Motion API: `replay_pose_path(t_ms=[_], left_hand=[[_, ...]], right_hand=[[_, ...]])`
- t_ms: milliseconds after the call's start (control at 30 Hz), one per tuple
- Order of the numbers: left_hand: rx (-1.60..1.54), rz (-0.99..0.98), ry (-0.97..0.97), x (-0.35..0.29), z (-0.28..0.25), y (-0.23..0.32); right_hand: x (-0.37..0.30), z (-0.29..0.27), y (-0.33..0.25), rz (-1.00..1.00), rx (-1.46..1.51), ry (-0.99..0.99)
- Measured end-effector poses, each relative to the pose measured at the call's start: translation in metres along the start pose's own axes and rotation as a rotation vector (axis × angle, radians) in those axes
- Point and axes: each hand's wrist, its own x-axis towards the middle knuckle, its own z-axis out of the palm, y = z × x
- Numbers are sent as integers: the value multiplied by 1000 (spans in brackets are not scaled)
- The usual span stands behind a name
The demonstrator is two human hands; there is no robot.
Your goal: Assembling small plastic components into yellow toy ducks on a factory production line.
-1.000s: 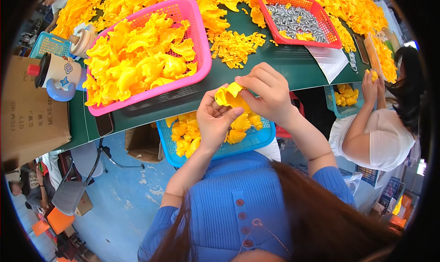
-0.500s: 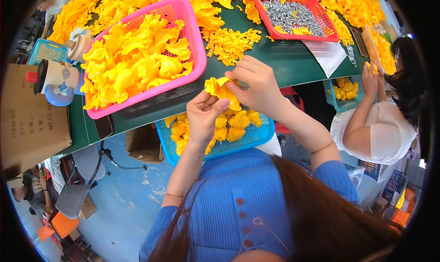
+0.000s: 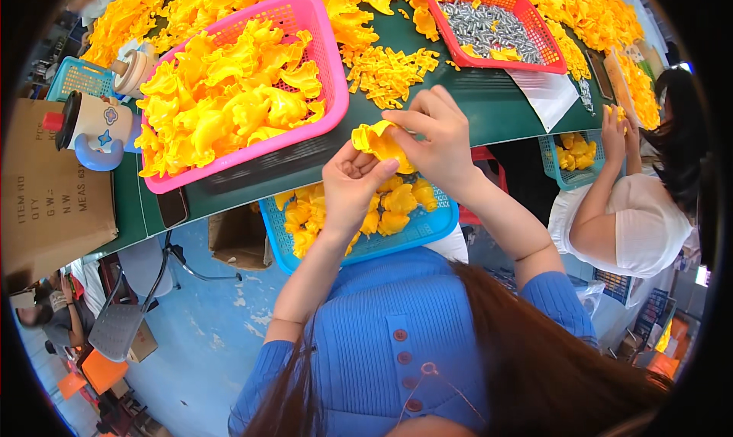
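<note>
Between my hands, above the table's front edge, is a curved yellow plastic shell piece (image 3: 374,140). My left hand (image 3: 353,181) pinches its lower left side between thumb and fingers. My right hand (image 3: 437,135) grips its upper right side, fingertips on the rim and partly inside it. Below my hands a blue basket (image 3: 437,227) rests at my lap, holding several rounded yellow plastic pieces (image 3: 395,208). To the left on the table, a pink basket (image 3: 336,85) is heaped with yellow shell pieces (image 3: 229,93).
A red basket (image 3: 555,43) of small silver metal parts (image 3: 492,36) stands at the back right, near small yellow bits (image 3: 389,74). A mug (image 3: 95,131), a phone (image 3: 173,206) and a cardboard box (image 3: 57,200) are at left. At right, a co-worker (image 3: 626,215) sits by another basket.
Both hands have shifted slightly right with the yellow shell piece, which has turned a little. The fingers of my right hand have risen and changed their hold on its rim.
</note>
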Motion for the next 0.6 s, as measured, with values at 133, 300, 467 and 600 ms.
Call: replay_pose_path(t_ms=[133,300,467,600], left_hand=[[21,138,74,2,10,-8],[66,288,141,6,27,-24],[341,539,-128,2,30,-40],[365,514,-222,-2,28,-33]], right_hand=[[-1,-9,-12,45,0,-62],[-5,-23,-21,70,60,-108],[-3,-34,-24,188,109,-29],[-4,-52,-16,294,259,-132]])
